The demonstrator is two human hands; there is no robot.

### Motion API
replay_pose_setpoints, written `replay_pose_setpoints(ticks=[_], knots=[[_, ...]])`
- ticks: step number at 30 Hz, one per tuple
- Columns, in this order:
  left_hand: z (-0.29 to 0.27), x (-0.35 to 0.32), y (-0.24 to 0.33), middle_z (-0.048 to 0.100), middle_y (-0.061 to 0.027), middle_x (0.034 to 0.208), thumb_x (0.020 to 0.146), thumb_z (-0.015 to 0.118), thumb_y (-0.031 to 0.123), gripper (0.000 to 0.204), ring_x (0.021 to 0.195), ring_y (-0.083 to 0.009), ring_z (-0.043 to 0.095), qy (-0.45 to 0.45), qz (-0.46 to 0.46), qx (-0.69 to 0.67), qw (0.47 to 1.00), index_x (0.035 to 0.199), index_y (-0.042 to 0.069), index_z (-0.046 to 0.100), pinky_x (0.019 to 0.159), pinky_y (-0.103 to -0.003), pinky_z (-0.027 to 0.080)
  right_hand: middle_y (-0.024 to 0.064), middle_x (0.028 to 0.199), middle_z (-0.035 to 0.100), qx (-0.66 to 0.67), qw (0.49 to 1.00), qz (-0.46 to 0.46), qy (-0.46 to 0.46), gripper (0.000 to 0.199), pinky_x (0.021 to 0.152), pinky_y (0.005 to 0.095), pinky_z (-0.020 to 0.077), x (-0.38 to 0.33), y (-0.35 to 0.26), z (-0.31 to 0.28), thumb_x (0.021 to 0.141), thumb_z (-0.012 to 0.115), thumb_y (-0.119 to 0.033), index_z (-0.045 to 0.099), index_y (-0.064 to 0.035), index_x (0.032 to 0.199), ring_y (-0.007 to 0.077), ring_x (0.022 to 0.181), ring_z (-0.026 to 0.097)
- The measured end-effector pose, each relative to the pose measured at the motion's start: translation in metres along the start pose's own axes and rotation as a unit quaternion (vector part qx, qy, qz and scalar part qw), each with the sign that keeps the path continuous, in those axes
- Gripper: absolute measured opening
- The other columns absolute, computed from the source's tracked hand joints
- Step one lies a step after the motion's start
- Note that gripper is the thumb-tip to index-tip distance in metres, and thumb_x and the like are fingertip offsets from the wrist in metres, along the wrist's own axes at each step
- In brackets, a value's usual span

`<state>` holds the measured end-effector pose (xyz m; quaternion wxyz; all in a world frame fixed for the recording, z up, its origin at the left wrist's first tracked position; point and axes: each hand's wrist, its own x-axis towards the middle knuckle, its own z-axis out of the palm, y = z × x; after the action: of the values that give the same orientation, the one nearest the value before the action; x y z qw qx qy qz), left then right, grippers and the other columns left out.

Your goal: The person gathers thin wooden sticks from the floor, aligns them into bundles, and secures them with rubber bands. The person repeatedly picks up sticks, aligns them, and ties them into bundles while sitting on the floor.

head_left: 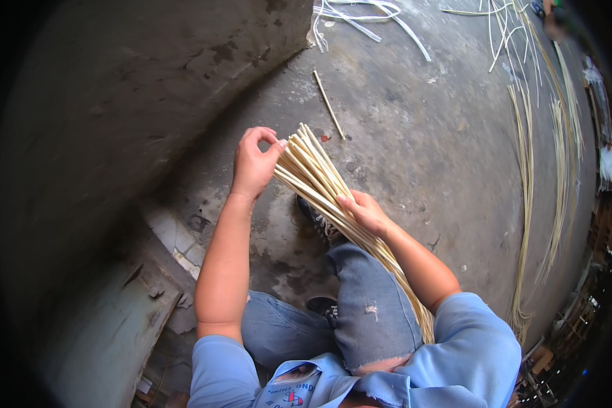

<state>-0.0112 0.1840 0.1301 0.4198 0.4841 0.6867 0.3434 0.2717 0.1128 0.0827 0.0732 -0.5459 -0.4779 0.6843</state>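
Observation:
A long bundle of pale rattan canes (313, 166) slants across my bent knee, its fanned ends pointing away from me. My right hand (364, 212) is wrapped round the bundle partway down, thumb on top. At the far ends, my left hand (257, 160) has its thumb and forefinger pinched together by the tips of the canes, the fingers curled. Whether a single cane is caught in that pinch is too small to tell. One short loose cane (329, 105) lies on the floor just beyond the bundle.
Long canes (523, 197) lie in bunches on the concrete floor (428, 136) to the right. White strips (374, 20) lie at the top beside a dark wall (149, 81). A pale panel (109, 326) stands at lower left. Stacked material (602, 231) lines the far right.

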Motion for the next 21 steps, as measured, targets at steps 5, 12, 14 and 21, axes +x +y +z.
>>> replay_pose_setpoints(ticks=[5,12,14,21], knots=[[0.000,-0.012,-0.003,0.068,-0.0138,0.121,0.084,0.080,0.013,0.019,0.118,-0.0306,0.064,0.039,0.006,0.016,0.999,0.085,0.002,0.065,0.103,-0.038,0.048,0.0147,0.116,0.073,0.013,1.000,-0.017,0.000,0.061,0.100,0.0365,0.0480,0.001,-0.003,0.007,0.103,0.054,-0.055,0.067,0.0003,0.125,0.0199,0.111,0.065],[0.008,-0.020,-0.007,0.057,-0.0146,0.141,0.090,0.080,0.024,0.039,0.132,-0.0286,0.053,0.089,0.085,0.052,0.991,0.120,0.005,0.064,0.113,-0.039,0.040,0.0150,0.120,0.072,0.002,1.000,-0.012,-0.005,0.062,0.102,0.0367,0.0469,0.002,0.005,0.005,0.103,0.053,-0.055,0.066,0.0001,0.128,0.0202,0.114,0.064],[0.012,-0.034,-0.015,0.046,-0.0162,0.153,0.093,0.079,0.034,0.065,0.141,-0.0299,0.045,0.159,0.053,-0.055,0.984,0.144,0.008,0.049,0.116,-0.042,0.036,0.0149,0.120,0.071,0.010,1.000,-0.002,-0.008,0.063,0.102,0.0368,0.0466,0.000,0.008,0.002,0.103,0.053,-0.056,0.065,0.0004,0.129,0.0202,0.114,0.063],[0.084,-0.109,-0.078,0.036,-0.0045,0.164,0.070,0.089,0.060,0.122,0.152,-0.0280,0.032,-0.057,-0.202,-0.556,0.804,0.164,0.021,0.022,0.122,-0.047,0.032,0.0082,0.120,0.070,0.141,0.985,0.020,-0.098,0.064,0.100,0.0332,0.0476,0.016,0.019,-0.002,0.105,0.052,-0.055,0.063,0.0004,0.135,0.0158,0.110,0.062]])
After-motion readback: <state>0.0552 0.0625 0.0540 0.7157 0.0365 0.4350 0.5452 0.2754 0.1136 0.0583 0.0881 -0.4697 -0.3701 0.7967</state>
